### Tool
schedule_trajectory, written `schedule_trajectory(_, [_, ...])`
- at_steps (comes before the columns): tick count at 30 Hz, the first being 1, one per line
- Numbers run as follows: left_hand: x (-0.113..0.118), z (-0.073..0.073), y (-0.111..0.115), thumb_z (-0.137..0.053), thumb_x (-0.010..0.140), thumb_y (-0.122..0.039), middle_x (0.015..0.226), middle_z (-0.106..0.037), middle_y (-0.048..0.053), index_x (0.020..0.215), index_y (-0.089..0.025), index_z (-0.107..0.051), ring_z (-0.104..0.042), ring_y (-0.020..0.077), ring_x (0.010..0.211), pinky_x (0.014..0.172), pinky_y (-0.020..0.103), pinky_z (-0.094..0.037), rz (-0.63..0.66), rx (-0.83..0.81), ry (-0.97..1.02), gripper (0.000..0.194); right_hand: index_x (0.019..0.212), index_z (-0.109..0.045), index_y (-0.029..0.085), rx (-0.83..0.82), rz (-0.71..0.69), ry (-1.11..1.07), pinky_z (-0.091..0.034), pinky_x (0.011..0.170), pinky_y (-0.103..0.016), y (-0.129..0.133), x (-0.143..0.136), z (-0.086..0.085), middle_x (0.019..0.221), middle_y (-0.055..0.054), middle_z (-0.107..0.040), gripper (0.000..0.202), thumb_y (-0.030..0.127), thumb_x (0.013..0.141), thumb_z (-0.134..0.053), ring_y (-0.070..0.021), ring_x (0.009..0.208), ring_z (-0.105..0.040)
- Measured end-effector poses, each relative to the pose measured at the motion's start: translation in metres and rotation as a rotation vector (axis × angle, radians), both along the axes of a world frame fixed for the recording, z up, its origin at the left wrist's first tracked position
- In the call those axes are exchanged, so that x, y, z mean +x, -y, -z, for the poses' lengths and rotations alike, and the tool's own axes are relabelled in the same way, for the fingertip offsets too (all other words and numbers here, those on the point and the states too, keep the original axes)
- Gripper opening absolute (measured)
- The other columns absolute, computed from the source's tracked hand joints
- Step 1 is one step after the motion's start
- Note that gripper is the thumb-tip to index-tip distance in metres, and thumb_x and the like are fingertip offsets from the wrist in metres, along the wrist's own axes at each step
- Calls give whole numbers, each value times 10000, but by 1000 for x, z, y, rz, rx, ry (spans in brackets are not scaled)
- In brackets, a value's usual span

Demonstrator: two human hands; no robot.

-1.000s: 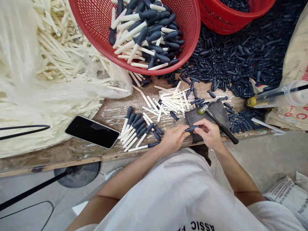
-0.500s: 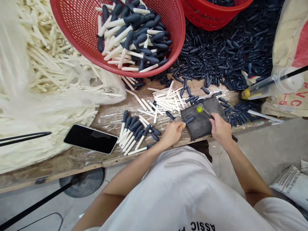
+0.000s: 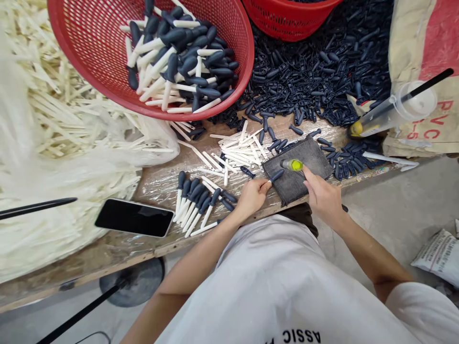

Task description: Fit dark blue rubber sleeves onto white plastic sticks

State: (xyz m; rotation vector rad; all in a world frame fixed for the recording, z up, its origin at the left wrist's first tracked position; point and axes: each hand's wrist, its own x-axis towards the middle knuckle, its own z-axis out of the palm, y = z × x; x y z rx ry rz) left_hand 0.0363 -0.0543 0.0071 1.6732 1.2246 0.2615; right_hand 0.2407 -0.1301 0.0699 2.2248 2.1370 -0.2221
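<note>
My left hand [image 3: 254,196] is closed in a pinch on a piece whose dark blue handle [image 3: 277,176] points onto a dark grey pad [image 3: 319,160]; most of its pale shaft is hidden by the fingers. My right hand [image 3: 324,198] grips a small hammer [image 3: 296,165] with a yellow-green face. The hammer head hangs over the pad, just above and right of the handle, slightly smeared by motion. Left of my left hand lies a row of joined pieces [image 3: 195,200] with dark handles and white shafts. Loose white sticks [image 3: 240,153] lie behind it.
A red basket [image 3: 247,52] of joined pieces stands at the back, with a second red basket [image 3: 287,24] beside it. Dark handles [image 3: 322,76] are heaped behind the pad. A phone [image 3: 134,217] lies at left near white sticks in plastic. A clear cup [image 3: 390,107] stands right.
The hammer head has tipped over sideways and my right hand has turned with it. My left hand keeps its pinch on the piece. The whole view has shifted a little.
</note>
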Motion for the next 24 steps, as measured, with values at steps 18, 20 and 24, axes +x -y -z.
schedule_trajectory(18, [-3,-6,4,-466,914,-187,640,-622,22,766,-193,-677,-541,179,625,631,277,-375,23,63,-6,257,1444,-521,278,-126,-138,120,-292,527,-302,3,-19,-9,815,-70,-712,452,366,1037,-348,-162,622,-648])
schedule_trajectory(20, [-5,-5,7,-464,913,-161,738,-685,46,869,-197,-710,-604,199,701,688,289,-431,25,105,6,253,1457,-504,290,-136,-110,100,-293,525,-295,3,-17,-11,856,-66,-726,452,358,1035,-356,-166,632,-652])
schedule_trajectory(24, [-7,1,12,-534,879,-148,947,-732,81,996,-176,-732,-656,228,886,815,326,-489,-67,214,21,232,1461,-506,277,-5,-27,42,-324,551,-281,6,-14,-17,885,-60,-730,458,337,1048,-316,-163,665,-653])
